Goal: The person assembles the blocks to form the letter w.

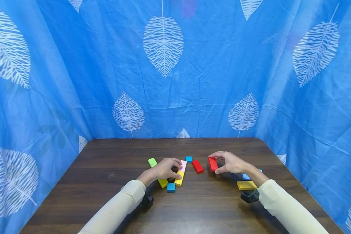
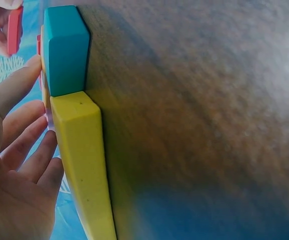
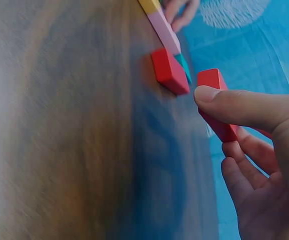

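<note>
My right hand (image 1: 229,162) pinches a red block (image 1: 213,164) between thumb and fingers, a little right of another red block (image 1: 197,166) lying on the table. In the right wrist view, the thumb presses one face of the held red block (image 3: 217,120). My left hand (image 1: 164,169) rests beside a pink block (image 1: 182,165) and a yellow block (image 1: 179,178) joined end to end, fingertips touching them. Under that wrist lie a green block (image 1: 152,162) and a yellow-green block (image 1: 162,183), partly hidden. Small blue blocks sit at the near (image 1: 171,188) and far (image 1: 188,159) ends.
Below the right forearm lie a yellow block (image 1: 247,185) and a light blue block (image 1: 245,177), partly covered by the arm. The dark wooden table (image 1: 199,208) ends at a blue curtain (image 1: 187,117) with white leaf prints.
</note>
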`<action>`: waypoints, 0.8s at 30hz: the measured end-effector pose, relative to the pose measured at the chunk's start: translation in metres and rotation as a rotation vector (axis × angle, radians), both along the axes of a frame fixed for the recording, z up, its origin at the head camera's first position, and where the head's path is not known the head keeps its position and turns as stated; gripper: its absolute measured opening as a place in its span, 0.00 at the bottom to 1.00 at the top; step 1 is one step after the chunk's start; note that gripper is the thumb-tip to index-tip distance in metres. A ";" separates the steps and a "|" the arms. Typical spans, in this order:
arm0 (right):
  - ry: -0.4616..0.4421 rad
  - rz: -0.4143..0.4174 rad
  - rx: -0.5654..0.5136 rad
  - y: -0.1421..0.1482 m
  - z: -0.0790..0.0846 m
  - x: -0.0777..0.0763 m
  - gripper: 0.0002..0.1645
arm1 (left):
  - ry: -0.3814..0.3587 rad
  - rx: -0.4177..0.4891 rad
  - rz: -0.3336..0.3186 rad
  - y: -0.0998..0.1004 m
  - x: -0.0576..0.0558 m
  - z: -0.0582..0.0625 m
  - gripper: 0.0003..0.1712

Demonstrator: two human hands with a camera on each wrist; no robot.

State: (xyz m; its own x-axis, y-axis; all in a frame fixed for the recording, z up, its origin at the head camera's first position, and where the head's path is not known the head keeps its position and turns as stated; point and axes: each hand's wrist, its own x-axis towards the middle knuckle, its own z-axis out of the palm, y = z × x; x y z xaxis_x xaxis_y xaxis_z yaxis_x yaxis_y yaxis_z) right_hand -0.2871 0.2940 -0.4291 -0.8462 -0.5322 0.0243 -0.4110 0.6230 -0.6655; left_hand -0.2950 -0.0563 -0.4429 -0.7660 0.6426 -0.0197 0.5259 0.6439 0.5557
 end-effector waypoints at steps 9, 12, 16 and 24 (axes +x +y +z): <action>0.017 0.130 0.007 -0.019 -0.004 0.018 0.38 | 0.000 -0.001 -0.006 0.001 0.001 0.001 0.24; 0.035 0.168 0.036 -0.025 -0.005 0.024 0.37 | -0.002 -0.001 -0.004 0.000 0.001 0.001 0.24; 0.060 0.199 0.098 -0.030 -0.009 0.031 0.37 | -0.001 -0.002 -0.004 0.000 0.001 0.001 0.24; 0.082 0.190 0.161 -0.028 -0.017 0.038 0.37 | 0.001 0.002 -0.012 -0.001 0.001 0.001 0.24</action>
